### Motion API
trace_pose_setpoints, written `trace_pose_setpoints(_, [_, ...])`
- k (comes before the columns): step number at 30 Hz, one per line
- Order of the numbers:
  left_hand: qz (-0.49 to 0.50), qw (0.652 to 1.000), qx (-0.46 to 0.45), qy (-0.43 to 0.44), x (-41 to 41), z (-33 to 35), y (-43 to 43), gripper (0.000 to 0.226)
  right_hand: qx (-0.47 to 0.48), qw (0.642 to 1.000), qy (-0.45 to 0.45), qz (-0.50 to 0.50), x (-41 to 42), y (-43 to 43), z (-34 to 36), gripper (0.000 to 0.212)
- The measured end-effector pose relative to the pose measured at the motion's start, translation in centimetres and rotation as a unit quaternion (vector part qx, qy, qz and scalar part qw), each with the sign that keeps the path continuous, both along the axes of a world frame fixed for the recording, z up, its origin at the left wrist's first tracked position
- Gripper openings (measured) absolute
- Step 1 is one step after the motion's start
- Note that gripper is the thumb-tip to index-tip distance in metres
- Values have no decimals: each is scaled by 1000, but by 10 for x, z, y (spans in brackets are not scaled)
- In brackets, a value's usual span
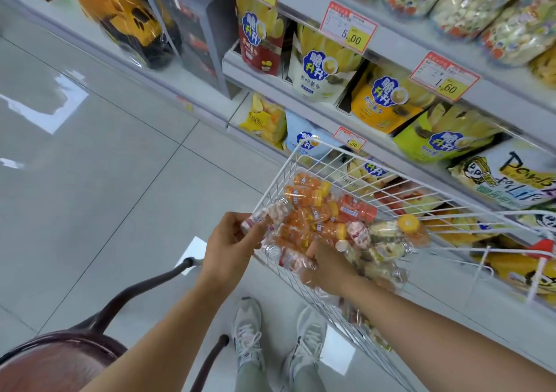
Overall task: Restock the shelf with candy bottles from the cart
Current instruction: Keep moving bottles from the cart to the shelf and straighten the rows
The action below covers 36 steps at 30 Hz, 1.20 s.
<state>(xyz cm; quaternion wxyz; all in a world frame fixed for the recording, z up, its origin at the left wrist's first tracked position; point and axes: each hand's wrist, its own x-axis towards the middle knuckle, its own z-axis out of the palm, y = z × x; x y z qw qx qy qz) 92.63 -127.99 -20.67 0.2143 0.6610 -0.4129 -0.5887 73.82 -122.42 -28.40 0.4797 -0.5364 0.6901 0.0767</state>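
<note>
Gripping in the curled left hand [231, 241] a clear, silver-capped plastic bottle [267, 215] of pink-white sweets at the white wire cart's rim [304, 151], clasping a second bottle [293, 260] with the right hand [328, 266] inside, among glossy orange bottles [304, 199], beside a shelf [397, 47] of crinkly snack bags [388, 96].

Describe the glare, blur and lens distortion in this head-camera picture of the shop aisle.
Head view: lights glare in patches on the glossy floor; the wide lens tilts and bends the shelf edges; the snack bags at top right are blurred; the left hand, right hand and candy bottles in the cart look sharper.
</note>
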Motion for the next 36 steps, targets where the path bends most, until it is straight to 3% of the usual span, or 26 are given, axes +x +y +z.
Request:
trace_pose_setpoints(2, [1, 1000, -1, 11, -2, 8, -2, 16, -18, 998, -14, -56, -8, -3, 15, 15])
trace_pose_setpoints(5, [13, 999, 3, 43, -9, 29, -9, 21, -95, 987, -58, -113, -26, -10, 50, 19])
trace_pose_setpoints(10, [2, 993, -15, 113, -40, 93, -31, 28, -272, 939, -134, -160, -58, -34, 137, 20])
trace_pose_setpoints(13, [-36, 986, -50, 152, -65, 147, -49, 38, -391, 893, -152, -164, -75, -52, 201, 19])
trace_pose_setpoints(17, [-80, 972, -140, 172, -99, 222, -68, 17, -521, 824, -161, -157, -95, -68, 288, 24])
trace_pose_setpoints(22, [-123, 935, -270, 194, -136, 306, -89, 21, -647, 740, -125, -134, -117, -83, 386, 33])
trace_pose_setpoints(30, [-158, 869, -425, 196, -187, 396, -159, 30, -720, 671, -23, -176, -162, -128, 478, 39])
trace_pose_setpoints(33, [-196, 865, -439, 146, -202, 407, -192, 35, -716, 670, 38, -191, -179, -151, 481, 43])
trace_pose_setpoints(36, [-247, 858, -444, 78, -216, 408, -220, 33, -684, 694, 99, -202, -191, -168, 477, 47])
